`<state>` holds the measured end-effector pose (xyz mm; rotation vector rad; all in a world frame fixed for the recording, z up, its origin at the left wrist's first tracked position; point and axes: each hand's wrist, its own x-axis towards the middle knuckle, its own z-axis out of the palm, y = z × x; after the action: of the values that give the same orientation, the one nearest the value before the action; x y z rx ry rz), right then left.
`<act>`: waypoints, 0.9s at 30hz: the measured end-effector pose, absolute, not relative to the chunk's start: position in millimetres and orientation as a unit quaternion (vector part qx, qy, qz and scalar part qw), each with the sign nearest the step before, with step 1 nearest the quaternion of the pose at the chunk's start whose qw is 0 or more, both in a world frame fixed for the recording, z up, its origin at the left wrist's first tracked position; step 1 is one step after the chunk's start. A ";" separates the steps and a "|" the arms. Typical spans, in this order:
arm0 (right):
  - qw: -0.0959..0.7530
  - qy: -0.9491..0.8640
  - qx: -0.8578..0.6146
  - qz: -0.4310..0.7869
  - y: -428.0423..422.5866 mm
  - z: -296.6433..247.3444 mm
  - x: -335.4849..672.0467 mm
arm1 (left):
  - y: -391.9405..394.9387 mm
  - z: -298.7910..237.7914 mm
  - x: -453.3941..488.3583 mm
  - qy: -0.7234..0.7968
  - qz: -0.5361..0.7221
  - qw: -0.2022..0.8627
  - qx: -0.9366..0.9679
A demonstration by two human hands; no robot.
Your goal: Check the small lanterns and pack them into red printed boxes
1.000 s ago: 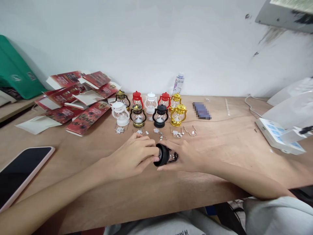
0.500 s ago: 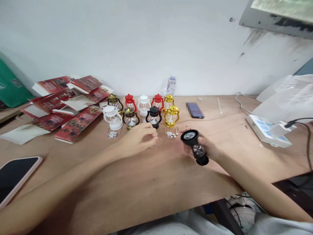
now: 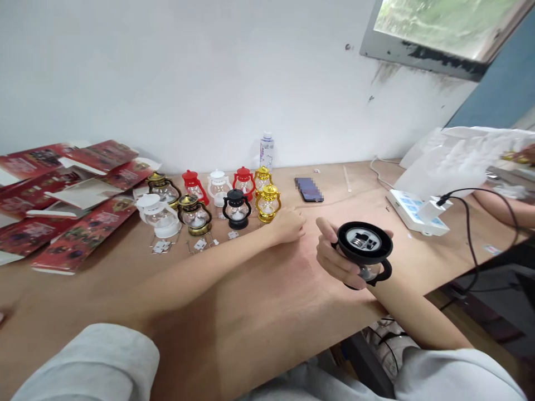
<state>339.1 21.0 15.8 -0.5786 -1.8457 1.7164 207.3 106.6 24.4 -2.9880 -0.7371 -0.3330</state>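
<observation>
Black lantern (image 3: 364,254) has moved rightward — right hand (image 3: 339,259) apparently wraps its middle.

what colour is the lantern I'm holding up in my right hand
Mostly black; the lantern in your right hand shows best in the head view.

Red boxes (image 3: 90,234) lie heaped on the left of the wooden table (image 3: 259,328), some with pale flaps showing. A bottle (image 3: 266,153) with a white cap stands upright close to the white wall (image 3: 188,72), which has a few dark marks. Right of it lie a pixelated phone (image 3: 309,190) and a thin strip (image 3: 346,179). Farther right, a white socket block (image 3: 412,214) carries a plug (image 3: 432,210) with a dark cable (image 3: 467,223), just beside white plastic (image 3: 445,161). A co-worker's forearm (image 3: 501,208) shows beyond. Above is a window (image 3: 443,25) with a blotched frame.
</observation>
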 end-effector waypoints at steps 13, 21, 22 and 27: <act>0.386 -0.655 -0.175 0.626 18.5 5.4 321.4 | 83.9 41.0 151.7 -0.296 -0.219 -0.080 -0.926; 0.452 -0.636 -0.290 0.553 22.7 56.2 263.6 | 17.7 23.0 41.1 -0.337 -0.372 -0.327 -0.800; 0.462 -0.643 -0.289 0.538 21.9 55.8 256.7 | 11.9 17.0 30.1 -0.342 -0.397 -0.334 -0.783; 0.453 -0.755 -0.250 0.402 10.6 52.5 227.7 | -0.6 -3.7 8.1 -0.365 -0.426 -0.326 -0.761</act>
<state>227.7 10.6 52.5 -0.6167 -1.8650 0.9930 8.1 -0.6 -3.7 -3.0635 -1.4676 -1.7152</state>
